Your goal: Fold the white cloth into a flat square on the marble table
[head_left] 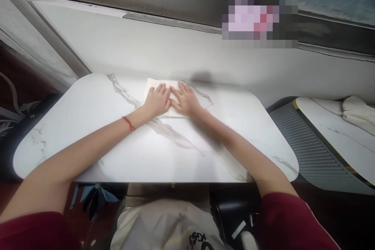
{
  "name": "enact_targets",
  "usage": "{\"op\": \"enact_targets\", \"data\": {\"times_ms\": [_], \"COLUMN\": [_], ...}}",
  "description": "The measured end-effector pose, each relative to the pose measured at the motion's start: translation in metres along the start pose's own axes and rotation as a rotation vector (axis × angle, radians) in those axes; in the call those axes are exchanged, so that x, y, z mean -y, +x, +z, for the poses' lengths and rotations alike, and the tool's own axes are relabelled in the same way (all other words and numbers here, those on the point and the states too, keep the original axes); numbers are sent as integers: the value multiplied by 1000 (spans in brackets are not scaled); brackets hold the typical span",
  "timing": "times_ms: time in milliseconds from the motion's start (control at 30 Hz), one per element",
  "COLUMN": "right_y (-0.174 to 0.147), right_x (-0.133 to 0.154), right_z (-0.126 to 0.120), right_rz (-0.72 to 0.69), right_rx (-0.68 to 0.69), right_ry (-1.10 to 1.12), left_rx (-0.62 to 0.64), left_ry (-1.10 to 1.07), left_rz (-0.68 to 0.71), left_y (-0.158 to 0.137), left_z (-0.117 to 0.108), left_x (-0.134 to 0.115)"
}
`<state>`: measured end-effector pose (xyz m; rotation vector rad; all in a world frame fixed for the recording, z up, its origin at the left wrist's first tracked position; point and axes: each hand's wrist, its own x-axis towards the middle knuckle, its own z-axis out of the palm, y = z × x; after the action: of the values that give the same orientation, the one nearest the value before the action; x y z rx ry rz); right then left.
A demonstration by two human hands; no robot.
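Observation:
A white folded cloth [149, 84], roughly rectangular, lies flat near the back of the white marble-patterned table [123, 156]. On its left half rests my left hand [158, 99], palm down with the fingers stretched forward. My right hand [184, 99] lies likewise on the right half, its fingers a little spread. The two thumbs come close together over the middle of the cloth. Both hands press from above, and neither grips it. The hands cover much of the cloth's surface.
Behind the table rises a white wall [117, 47] below a window frame. To the right stands a second marble-patterned table [328, 125] with a cream cloth [359, 113] on it and a grey ribbed panel [307, 148] at its side. A blue and black object [95, 197] is under the front edge.

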<state>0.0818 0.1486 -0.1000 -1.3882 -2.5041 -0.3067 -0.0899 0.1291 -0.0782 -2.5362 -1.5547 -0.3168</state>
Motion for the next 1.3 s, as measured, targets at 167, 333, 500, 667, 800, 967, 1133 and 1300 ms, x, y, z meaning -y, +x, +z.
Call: {"op": "enact_targets", "data": {"times_ms": [167,333,500,667,800,967,1133,1300], "right_y": [23,39,50,49,46,46,48,50], "right_x": [-4,-14,-22,-19,-15,-12,-11,-10], "right_z": [7,18,26,18,13,18,21,18], "right_rz": [43,21,36,59,87,99,90,98], "right_rx": [11,-56,-87,-39,1,-41,-93,-67], "right_ry": [-39,33,73,78,62,81,94,70], "left_rx": [-62,-103,-114,-99,-84,-104,-107,-95], "left_ry": [-42,-68,-115,-148,-154,-154,-145,-150], "left_rz": [10,-6,-32,-49,-64,-69,-65,-52], "left_y": [18,31,43,43,40,40,40,43], "left_z": [12,19,23,21,17,16,19,17], "left_x": [21,32,40,42,41,41,43,44]}}
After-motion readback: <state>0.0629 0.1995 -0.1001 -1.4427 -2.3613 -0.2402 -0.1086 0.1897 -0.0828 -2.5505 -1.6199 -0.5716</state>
